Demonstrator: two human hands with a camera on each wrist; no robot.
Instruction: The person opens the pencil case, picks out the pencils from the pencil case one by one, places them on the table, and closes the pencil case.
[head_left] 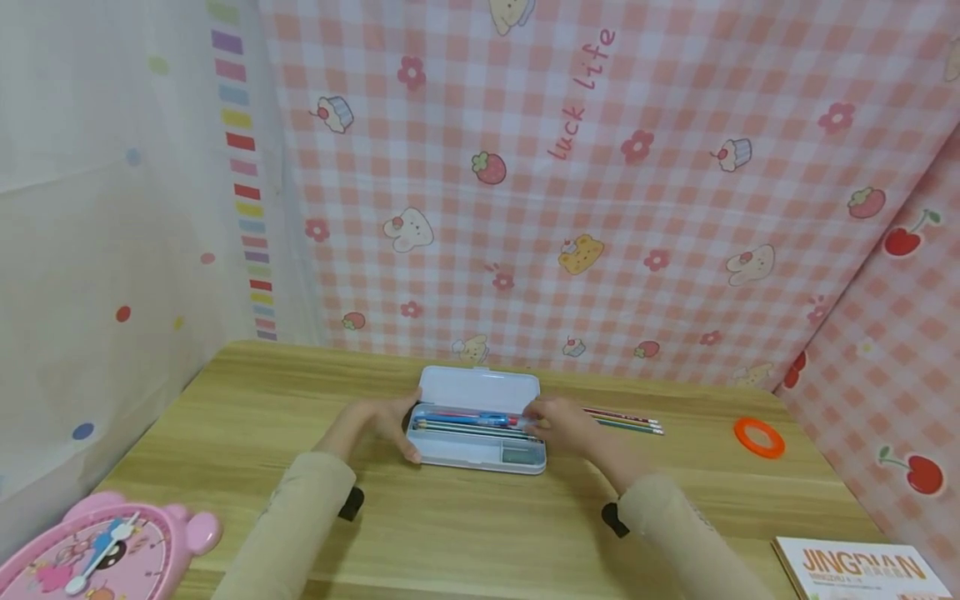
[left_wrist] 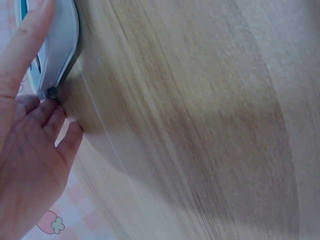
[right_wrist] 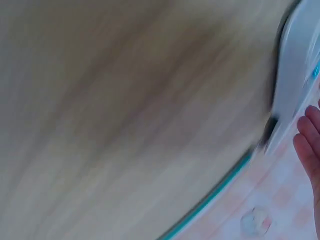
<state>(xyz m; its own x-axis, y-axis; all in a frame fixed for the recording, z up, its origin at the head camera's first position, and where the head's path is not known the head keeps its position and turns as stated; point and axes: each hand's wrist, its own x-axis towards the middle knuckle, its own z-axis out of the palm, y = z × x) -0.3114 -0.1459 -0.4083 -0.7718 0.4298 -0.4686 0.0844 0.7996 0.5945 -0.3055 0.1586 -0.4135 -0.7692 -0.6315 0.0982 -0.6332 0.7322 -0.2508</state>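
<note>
hands (head_left: 468, 425) flank open pencil case (head_left: 480, 454); pencils (head_left: 626, 421) just right

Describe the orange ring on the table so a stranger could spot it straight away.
Start at the wooden table and go to its far right corner, by the cherry-print cloth. The orange ring lies flat there, right of the loose pencils beside the open pencil case. It is the only round, bright orange thing there.

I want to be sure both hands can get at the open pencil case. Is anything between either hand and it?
Nothing visible is. The left hand already touches the pencil case at its left end, and the right hand is at its right end.
</note>
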